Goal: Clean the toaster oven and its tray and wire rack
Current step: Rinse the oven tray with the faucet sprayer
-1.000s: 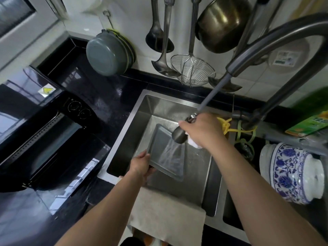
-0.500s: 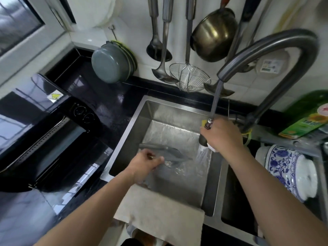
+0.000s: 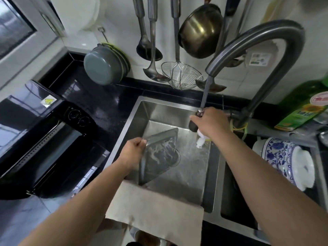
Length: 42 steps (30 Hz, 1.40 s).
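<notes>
Head view: left hand (image 3: 132,150) grips the tray (image 3: 158,155) by its left edge, tilted up inside the sink (image 3: 134,114), wet. Right hand (image 3: 210,122) curls around the pull-out spray head (image 3: 193,125). Toaster oven (image 3: 40,139) sits open on the tabletop (image 3: 106,102), left of the sink.
</notes>
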Available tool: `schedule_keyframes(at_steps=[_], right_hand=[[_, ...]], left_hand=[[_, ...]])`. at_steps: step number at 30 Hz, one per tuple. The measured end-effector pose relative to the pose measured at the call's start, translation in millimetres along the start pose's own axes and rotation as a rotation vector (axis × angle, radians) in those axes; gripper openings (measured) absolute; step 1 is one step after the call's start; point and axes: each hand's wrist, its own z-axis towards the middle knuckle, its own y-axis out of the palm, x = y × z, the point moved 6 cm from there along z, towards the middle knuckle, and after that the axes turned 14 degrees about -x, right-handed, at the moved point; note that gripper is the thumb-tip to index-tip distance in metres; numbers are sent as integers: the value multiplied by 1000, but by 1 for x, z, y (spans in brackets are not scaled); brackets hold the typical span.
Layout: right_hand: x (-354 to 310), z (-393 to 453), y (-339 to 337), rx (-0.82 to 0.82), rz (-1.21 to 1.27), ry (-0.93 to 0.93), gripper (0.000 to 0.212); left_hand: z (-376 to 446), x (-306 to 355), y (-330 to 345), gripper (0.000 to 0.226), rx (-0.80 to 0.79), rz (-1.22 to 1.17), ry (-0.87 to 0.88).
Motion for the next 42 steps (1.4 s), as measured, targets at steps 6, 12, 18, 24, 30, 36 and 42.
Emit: schedule_keyframes(at_steps=[6, 12, 18, 24, 30, 36, 42], right_hand=[[-32, 16, 19, -48, 272, -46, 44], [-46, 19, 26, -147, 303, -54, 40], [-55, 5, 30, -254, 318, -82, 37], [-54, -9, 35, -279, 291, -80, 40], [-22, -18, 31, -238, 140, -5, 35], [6, -15, 11, -159, -10, 42, 30], [-35, -21, 39, -326, 146, 6, 42]], left_hand=[[15, -58, 23, 45, -32, -535, -174], [20, -63, 38, 50, -47, -697, -209], [25, -45, 51, 29, -39, -658, -198], [28, -26, 53, 22, -1, -657, -183], [28, -19, 41, 22, 56, -788, -165], [25, -34, 23, 16, 109, -945, -185], [22, -45, 27, 18, 106, -882, -227]])
